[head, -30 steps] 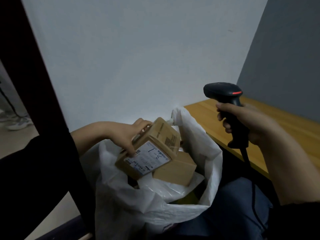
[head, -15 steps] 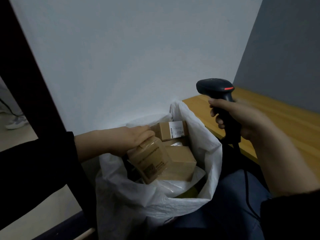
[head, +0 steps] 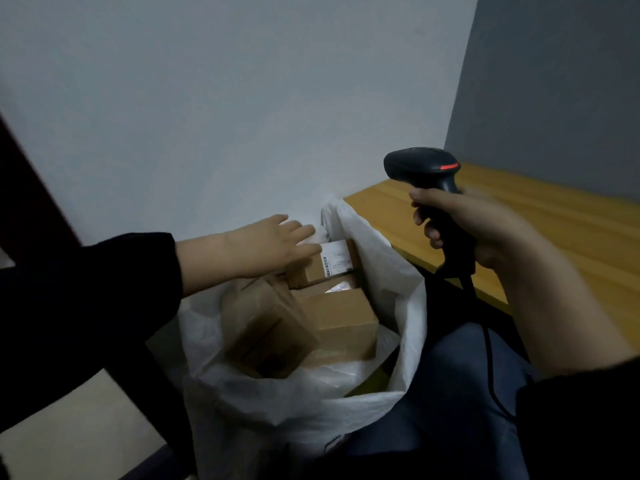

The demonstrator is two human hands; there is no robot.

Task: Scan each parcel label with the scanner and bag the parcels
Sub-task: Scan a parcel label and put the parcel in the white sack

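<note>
A white plastic bag (head: 398,344) stands open between my knees and holds three cardboard parcels. The front parcel (head: 268,336) lies tilted at the bag's left. A plain parcel (head: 341,320) sits in the middle. A rear parcel with a white label (head: 337,263) lies at the back. My left hand (head: 273,249) is flat with fingers spread over the rear parcel's left end, holding nothing. My right hand (head: 464,226) grips the handle of the black scanner (head: 424,166), whose head points left above the bag.
A wooden table (head: 554,230) runs along the right, its corner touching the bag. The scanner's cable (head: 488,348) hangs down over my blue-trousered leg (head: 450,393). A white wall stands behind and a dark door frame (head: 38,188) at the left.
My left hand let go of the labelled parcel, which now lies tilted in the bag, and moved up to the rear parcel with fingers spread. The scanner stayed raised in my right hand.
</note>
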